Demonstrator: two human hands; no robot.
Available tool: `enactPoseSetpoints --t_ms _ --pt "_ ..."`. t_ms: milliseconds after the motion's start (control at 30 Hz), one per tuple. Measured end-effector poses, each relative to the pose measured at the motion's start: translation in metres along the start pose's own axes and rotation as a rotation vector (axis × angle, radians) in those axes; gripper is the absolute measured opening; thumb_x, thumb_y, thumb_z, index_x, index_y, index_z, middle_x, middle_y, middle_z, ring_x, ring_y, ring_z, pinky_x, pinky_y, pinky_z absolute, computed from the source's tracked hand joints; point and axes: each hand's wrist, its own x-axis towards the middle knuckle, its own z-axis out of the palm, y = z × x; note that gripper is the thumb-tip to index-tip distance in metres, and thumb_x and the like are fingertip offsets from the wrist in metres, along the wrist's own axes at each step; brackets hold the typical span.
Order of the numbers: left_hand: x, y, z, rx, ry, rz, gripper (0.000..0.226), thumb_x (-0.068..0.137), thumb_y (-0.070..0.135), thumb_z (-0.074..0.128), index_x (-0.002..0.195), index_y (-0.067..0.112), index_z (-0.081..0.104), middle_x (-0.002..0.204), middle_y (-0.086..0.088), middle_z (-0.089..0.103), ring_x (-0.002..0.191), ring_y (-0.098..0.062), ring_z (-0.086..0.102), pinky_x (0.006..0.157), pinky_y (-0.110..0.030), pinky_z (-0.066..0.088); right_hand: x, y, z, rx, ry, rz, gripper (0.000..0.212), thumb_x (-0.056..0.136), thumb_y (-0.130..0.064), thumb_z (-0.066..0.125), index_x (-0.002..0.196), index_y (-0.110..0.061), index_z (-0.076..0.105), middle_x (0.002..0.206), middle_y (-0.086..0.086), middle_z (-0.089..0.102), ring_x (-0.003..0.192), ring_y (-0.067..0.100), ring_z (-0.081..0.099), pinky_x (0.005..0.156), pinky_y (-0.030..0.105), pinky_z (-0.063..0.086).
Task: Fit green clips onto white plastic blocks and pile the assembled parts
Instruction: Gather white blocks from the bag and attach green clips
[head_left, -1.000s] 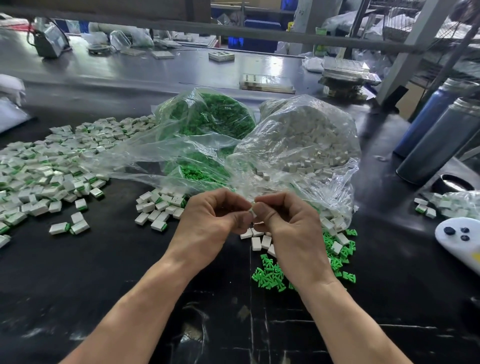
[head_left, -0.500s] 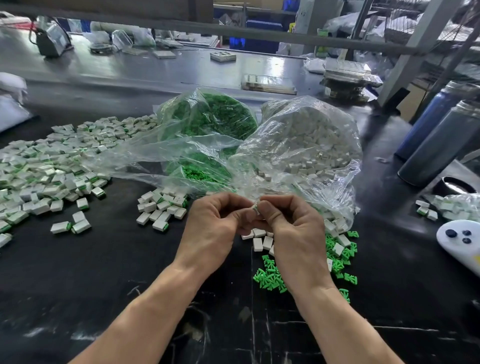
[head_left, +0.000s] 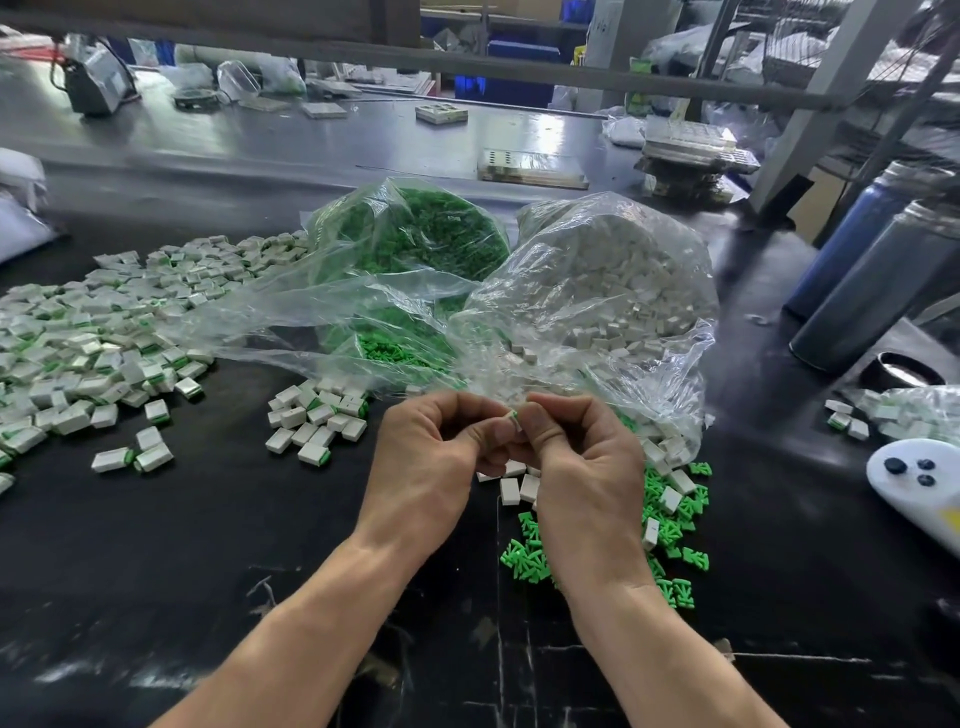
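L hand (head_left: 431, 457) & R hand (head_left: 576, 462) both pinching one white block (head_left: 513, 420) w/ green clip at fingertips, tiny, light, stiff, prob slippery so grip its flat sides, loose clips (head_left: 524, 558) below R wrist, finished pile (head_left: 93, 353) far left.

On the table (head_left: 156, 571), two bags stand side by side behind the hands: the clip bag (head_left: 410, 244) left, the block bag (head_left: 613, 280) right. The assembled pile (head_left: 93, 343) spreads far left; loose clips (head_left: 675, 525) lie right of the right hand (head_left: 576, 467); two bottles (head_left: 878, 275) stand far right.
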Motion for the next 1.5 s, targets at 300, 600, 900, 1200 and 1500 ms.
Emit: enactPoseSetpoints --t_ms 300,600,900,1200,1500 --pt "0.001 0.002 0.003 -0.160 0.018 -0.063 0.025 0.085 0.002 0.076 0.075 0.024 0.082 0.071 -0.005 0.076 0.060 -0.014 0.071 0.058 -0.023 0.058 -0.002 0.001 0.005 -0.048 0.053 -0.083 0.012 0.094 -0.005 0.074 0.089 -0.015 0.073 0.087 0.008 0.077 0.084 0.028 0.077 0.078 0.041 0.064" --pt "0.003 0.004 -0.006 0.150 0.008 0.101 0.025 0.086 -0.002 0.079 0.077 0.022 0.076 0.070 -0.003 0.076 0.060 -0.012 0.069 0.057 -0.018 0.055 0.004 -0.006 -0.003 -0.305 -0.013 -0.178 0.020 0.092 -0.007 0.076 0.086 -0.026 0.073 0.084 -0.010 0.075 0.082 0.011 0.073 0.078 0.034 0.060" --pt "0.000 0.005 -0.009 0.239 -0.008 0.164 0.027 0.087 -0.003 0.077 0.082 0.024 0.077 0.072 0.004 0.076 0.063 -0.008 0.070 0.061 -0.017 0.055 0.001 -0.008 -0.003 -0.484 -0.043 -0.292 0.015 0.093 -0.004 0.073 0.092 -0.019 0.072 0.086 -0.008 0.071 0.085 0.010 0.068 0.077 0.040 0.057" --pt "0.001 0.008 -0.015 0.408 -0.047 0.257 0.030 0.084 -0.009 0.077 0.083 0.021 0.076 0.075 0.019 0.070 0.066 0.003 0.068 0.064 -0.009 0.050 0.000 -0.007 -0.003 -0.613 -0.079 -0.371 0.014 0.089 0.001 0.074 0.089 -0.013 0.074 0.087 -0.005 0.070 0.086 0.017 0.067 0.078 0.045 0.055" --pt "0.003 0.005 -0.014 0.214 -0.010 0.103 0.029 0.089 -0.007 0.072 0.079 0.019 0.076 0.063 0.003 0.072 0.056 -0.007 0.066 0.053 -0.015 0.050 0.003 -0.005 -0.001 -0.392 -0.086 -0.230 0.019 0.090 0.000 0.075 0.090 -0.018 0.078 0.086 -0.003 0.077 0.086 0.017 0.074 0.083 0.048 0.060"
